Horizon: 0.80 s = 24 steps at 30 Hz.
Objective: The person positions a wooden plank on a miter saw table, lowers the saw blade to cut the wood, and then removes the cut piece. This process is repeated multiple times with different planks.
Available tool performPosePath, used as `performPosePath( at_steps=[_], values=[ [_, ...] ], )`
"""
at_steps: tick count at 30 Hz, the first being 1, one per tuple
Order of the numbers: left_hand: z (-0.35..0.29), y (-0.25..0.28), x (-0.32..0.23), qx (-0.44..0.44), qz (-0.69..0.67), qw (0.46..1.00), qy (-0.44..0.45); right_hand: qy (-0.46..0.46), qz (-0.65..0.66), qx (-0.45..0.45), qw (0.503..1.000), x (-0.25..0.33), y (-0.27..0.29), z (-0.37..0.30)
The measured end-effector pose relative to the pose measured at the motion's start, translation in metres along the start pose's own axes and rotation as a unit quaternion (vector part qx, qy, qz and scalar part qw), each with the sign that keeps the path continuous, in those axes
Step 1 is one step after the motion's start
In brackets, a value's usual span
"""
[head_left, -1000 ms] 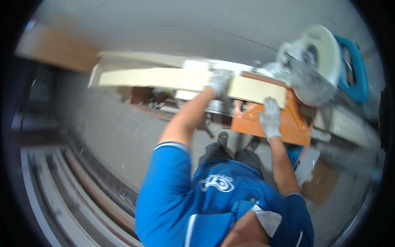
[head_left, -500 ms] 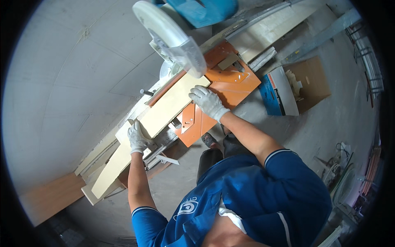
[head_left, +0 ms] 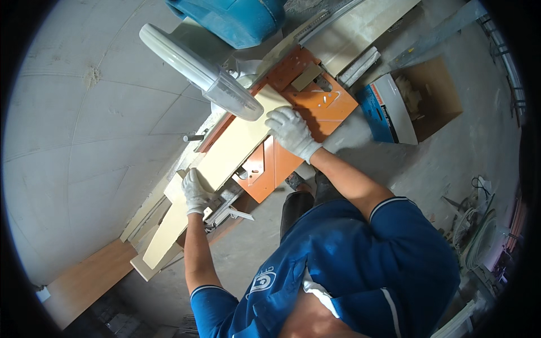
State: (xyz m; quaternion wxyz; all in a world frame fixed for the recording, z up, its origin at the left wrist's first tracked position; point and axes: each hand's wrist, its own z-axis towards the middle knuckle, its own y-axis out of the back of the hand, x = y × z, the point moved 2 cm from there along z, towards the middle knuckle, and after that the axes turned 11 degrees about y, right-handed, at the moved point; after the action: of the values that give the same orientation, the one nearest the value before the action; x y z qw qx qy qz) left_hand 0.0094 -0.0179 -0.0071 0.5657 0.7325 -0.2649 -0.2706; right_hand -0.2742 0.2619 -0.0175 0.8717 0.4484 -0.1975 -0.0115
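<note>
A long cream board (head_left: 231,149) lies slantwise over the orange table (head_left: 284,163) of a mitre saw, against its fence. My right hand (head_left: 290,132), in a white work glove, grips the board's near edge close to its upper right end, fingers bent over the top. Farther down to the left, my gloved left hand (head_left: 196,192) holds the board's long lower-left stretch, fingers on top and thumb side out of sight. Above the board hangs the saw's pale blade guard (head_left: 186,62), its clear lower cover (head_left: 234,98) near the board. The blade itself is hidden.
The blue-green saw housing (head_left: 239,19) rises beyond the guard. A small brown offcut (head_left: 305,77) rests on the orange table. An open carton (head_left: 431,98) with scraps stands to the right. Coiled cables (head_left: 473,236) lie farther right. A brown panel (head_left: 87,276) sits at lower left.
The view has shifted, and the saw's guard and housing now appear farther left. Both hands remain on the board at nearly the same places.
</note>
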Motion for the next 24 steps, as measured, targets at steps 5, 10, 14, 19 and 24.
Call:
performPosePath(
  at_steps=[5, 10, 14, 19, 24],
  values=[
    [0.015, -0.004, -0.046, -0.031, -0.017, 0.999, -0.04, -0.179, 0.01, -0.072, 0.981, -0.041, 0.012, -0.007],
    [0.017, 0.003, -0.056, 0.021, 0.012, 1.0, -0.012, -0.309, 0.085, -0.111, 0.941, -0.081, 0.017, -0.009],
    [0.015, 0.005, -0.05, 0.023, 0.018, 0.999, -0.013, -0.308, 0.094, -0.1, 0.941, -0.084, 0.008, -0.008],
    [0.013, 0.006, -0.049, 0.022, 0.01, 1.0, -0.005, -0.281, 0.118, -0.116, 0.945, -0.078, 0.012, -0.005],
    [0.013, 0.01, -0.053, 0.027, 0.008, 1.0, 0.001, -0.377, 0.17, -0.055, 0.909, -0.084, 0.018, 0.002]
  ],
)
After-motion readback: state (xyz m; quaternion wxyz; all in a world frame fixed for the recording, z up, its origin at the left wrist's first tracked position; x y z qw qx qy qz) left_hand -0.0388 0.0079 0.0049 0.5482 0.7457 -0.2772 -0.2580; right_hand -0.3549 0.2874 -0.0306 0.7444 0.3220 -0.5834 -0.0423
